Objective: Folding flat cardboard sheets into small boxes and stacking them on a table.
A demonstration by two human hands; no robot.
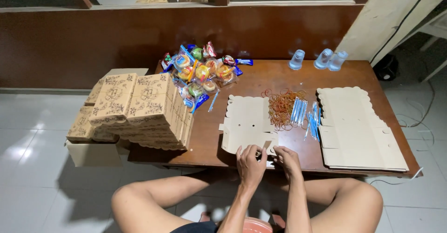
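A flat, unfolded beige cardboard box blank lies on the low brown wooden table in front of me. My left hand grips its near edge, fingers curled over a flap. My right hand pinches the same near edge just to the right, close to the table's front rim. Both hands touch the cardboard.
Folded patterned boxes are stacked at the table's left. Wrapped snacks lie at the back, rubber bands and blue straws in the middle, flat blanks at right. Plastic water cups stand at the far edge.
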